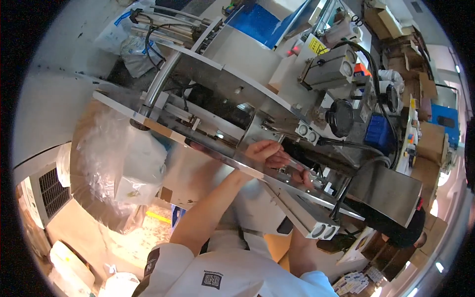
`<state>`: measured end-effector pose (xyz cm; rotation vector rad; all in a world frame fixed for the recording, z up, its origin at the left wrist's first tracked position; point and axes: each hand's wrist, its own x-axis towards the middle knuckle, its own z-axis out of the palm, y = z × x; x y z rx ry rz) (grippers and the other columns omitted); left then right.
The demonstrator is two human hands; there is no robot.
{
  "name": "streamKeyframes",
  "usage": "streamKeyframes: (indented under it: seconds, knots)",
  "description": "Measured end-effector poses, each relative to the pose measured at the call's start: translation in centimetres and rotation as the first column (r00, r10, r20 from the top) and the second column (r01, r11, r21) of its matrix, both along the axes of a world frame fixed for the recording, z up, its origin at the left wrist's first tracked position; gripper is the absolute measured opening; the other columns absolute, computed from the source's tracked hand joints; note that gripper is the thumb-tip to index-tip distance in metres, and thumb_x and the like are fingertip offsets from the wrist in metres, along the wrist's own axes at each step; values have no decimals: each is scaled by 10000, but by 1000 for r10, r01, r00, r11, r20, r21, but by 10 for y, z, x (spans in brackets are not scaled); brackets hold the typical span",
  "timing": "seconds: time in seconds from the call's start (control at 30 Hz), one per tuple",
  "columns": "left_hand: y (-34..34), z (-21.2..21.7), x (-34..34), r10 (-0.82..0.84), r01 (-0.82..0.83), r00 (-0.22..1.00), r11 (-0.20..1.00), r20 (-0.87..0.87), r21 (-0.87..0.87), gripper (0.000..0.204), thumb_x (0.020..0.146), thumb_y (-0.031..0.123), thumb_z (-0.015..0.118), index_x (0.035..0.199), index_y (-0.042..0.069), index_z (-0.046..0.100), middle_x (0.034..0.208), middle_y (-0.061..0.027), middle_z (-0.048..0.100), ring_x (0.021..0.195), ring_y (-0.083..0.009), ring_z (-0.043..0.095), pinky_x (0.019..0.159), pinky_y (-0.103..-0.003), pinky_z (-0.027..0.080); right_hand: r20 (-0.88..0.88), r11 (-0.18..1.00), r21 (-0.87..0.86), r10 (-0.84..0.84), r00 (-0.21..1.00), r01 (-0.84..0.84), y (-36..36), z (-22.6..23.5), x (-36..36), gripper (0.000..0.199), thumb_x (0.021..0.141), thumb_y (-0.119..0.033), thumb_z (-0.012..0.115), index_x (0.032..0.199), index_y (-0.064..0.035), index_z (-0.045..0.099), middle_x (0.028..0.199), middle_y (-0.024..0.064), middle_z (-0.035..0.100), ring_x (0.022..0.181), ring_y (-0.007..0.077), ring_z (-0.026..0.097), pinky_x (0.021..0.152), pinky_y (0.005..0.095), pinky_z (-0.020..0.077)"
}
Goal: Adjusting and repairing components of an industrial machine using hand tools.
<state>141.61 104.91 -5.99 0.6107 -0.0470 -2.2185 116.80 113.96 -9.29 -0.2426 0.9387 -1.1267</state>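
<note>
My left hand point(268, 152) reaches over the front metal rail point(217, 155) of a machine. Its fingers are curled together near a thin metal rod; what they pinch, if anything, is hidden. Close by on the right, my right hand point(303, 178) shows only a few bent fingertips above the rail, beside small metal fittings point(326, 185). A narrow shiny strip point(299, 167) lies between the two hands; I cannot tell whether either one grips it. My right forearm point(301, 252) comes up from below, and the rail and a bracket cover most of that hand.
A clear plastic bag point(101, 158) bulges at the left. A metal roller bar point(162, 81) crosses the frame. Right of my hands are a black knob point(340, 117), cables, a blue bin point(377, 129) and a steel box point(388, 193). A white-grey beam point(302, 210) juts toward me.
</note>
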Motion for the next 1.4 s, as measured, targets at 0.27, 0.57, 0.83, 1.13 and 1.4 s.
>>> streamKeyframes:
  seconds: [0.27, 0.57, 0.83, 1.13, 1.4]
  knots:
    - [7, 1, 6, 56, -55, 998, 996, -5, 64, 183, 905, 206, 522, 942, 29, 550, 833, -125, 649, 786, -213, 655, 684, -313, 544, -67, 995, 19, 95, 993, -94, -8, -13, 1, 193, 910, -180, 496, 1045, -48, 538, 829, 40, 556, 636, 124, 444, 588, 247, 394]
    - [-1, 6, 0, 240, 9, 784, 918, 572, -397, 264, 900, 226, 539, 927, -32, 585, 754, -110, 651, 719, -160, 655, 654, -267, 529, -173, 975, 34, 220, 960, -217, -22, -18, 2, 222, 896, -166, 509, 1073, -34, 533, 815, 43, 550, 646, 127, 441, 583, 247, 385]
    - [2, 8, 4, 243, 45, 739, 913, 628, -406, 246, 882, 196, 561, 921, -43, 605, 716, -114, 655, 681, -146, 655, 598, -254, 507, 118, 983, 141, -136, 984, 119, -20, 44, 46, 281, 873, -127, 507, 1132, -18, 517, 834, 49, 537, 664, 127, 431, 562, 244, 358]
    - [1, 6, -2, 244, 59, 714, 913, 656, -404, 242, 875, 193, 576, 902, -45, 612, 705, -104, 653, 678, -134, 649, 591, -246, 503, -311, 959, 209, -122, 943, 193, -15, -8, 34, 264, 931, -306, 479, 996, -64, 561, 772, 9, 513, 622, 90, 414, 528, 205, 333]
    - [4, 4, -2, 326, 96, 650, 861, 687, -500, 215, 864, 173, 591, 888, -38, 626, 699, -90, 654, 637, -104, 620, 590, -235, 498, -3, 976, 214, -39, 999, 39, -18, -41, 30, 259, 927, -326, 494, 939, -74, 552, 743, -6, 519, 597, 98, 453, 544, 236, 380]
